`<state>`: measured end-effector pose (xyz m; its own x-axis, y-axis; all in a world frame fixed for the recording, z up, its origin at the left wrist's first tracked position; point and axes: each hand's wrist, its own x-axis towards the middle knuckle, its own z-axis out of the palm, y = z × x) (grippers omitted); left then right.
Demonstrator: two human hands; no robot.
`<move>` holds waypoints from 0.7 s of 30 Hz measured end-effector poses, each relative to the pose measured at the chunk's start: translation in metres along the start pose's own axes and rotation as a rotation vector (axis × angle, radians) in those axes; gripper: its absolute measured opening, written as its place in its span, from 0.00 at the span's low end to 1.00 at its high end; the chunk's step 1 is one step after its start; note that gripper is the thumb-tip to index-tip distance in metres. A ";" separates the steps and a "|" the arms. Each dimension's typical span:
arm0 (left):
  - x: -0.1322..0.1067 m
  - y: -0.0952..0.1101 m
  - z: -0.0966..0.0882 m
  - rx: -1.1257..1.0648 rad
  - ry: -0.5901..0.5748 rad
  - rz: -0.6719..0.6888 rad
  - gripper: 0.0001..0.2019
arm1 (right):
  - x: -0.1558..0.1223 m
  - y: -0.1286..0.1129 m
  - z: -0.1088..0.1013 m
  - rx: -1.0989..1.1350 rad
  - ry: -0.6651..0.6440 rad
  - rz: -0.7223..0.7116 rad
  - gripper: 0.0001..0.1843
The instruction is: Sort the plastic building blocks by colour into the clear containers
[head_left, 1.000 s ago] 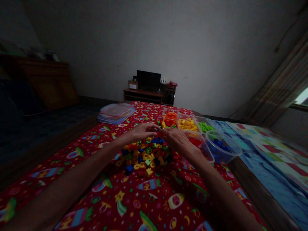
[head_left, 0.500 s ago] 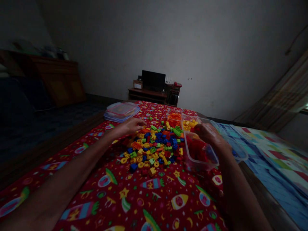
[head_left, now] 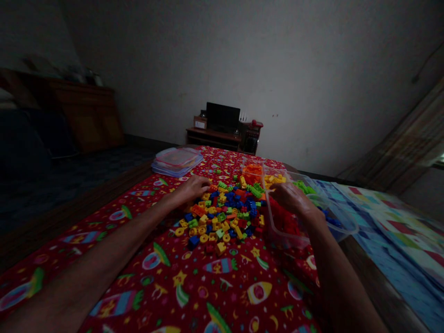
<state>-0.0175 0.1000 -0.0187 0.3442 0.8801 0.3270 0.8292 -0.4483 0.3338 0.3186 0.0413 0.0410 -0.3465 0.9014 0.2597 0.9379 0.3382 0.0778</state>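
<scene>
The right hand (head_left: 291, 199) hangs over the far end of a clear tub (head_left: 269, 221) of red bricks. Its fingers are bent downward and drawn close together. Whether a brick sits between them I cannot tell, because the light is too poor. The left hand (head_left: 190, 188) lies knuckles-up on the pile of bricks (head_left: 222, 215), at its far left edge, with the fingers curled into the pieces. Its grip is hidden too, so I cannot say if it has closed on anything.

The pile is a loose heap of yellow, blue, green, orange and red pieces, spread on a red printed cloth (head_left: 208, 286). The clear tub stands just right of the pile, touching its edge. At the pile's far right corner an orange-filled tub (head_left: 252, 172) and a yellow-filled tub (head_left: 274, 177) stand side by side. Further right of the pile is a tub of green bricks (head_left: 302, 187), and past the red tub is a bowl of blue bricks (head_left: 335, 222), partly hidden by the wrist. Off the pile's far left corner lies a stack of clear lids (head_left: 176, 161) — well apart from the bricks. Far beyond the pile, against the wall, a dark screen (head_left: 222, 118) stands on a low cabinet (head_left: 211, 136). Right of the pile, past the tubs, a blue patterned cloth (head_left: 385, 226) is spread.
</scene>
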 end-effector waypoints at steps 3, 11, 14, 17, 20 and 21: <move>-0.001 0.005 -0.005 0.016 0.038 -0.020 0.13 | -0.005 -0.022 -0.004 -0.015 -0.050 -0.052 0.13; 0.006 0.007 -0.007 -0.180 0.150 -0.079 0.16 | -0.009 -0.073 -0.007 -0.059 -0.157 -0.236 0.14; 0.008 0.007 -0.002 -0.288 0.126 -0.079 0.18 | -0.007 -0.082 0.002 -0.056 -0.199 -0.273 0.15; 0.010 0.012 0.000 -0.312 0.069 -0.038 0.18 | -0.004 -0.086 0.011 -0.078 -0.212 -0.273 0.16; 0.026 0.022 0.000 -0.297 0.047 0.017 0.17 | -0.001 -0.087 0.017 -0.067 -0.197 -0.288 0.16; 0.036 0.026 0.000 -0.294 0.044 0.026 0.17 | -0.001 -0.086 0.018 -0.061 -0.193 -0.292 0.16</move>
<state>0.0166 0.1200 0.0020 0.3393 0.8630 0.3744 0.6552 -0.5024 0.5642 0.2378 0.0164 0.0169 -0.5918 0.8055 0.0320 0.7960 0.5776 0.1809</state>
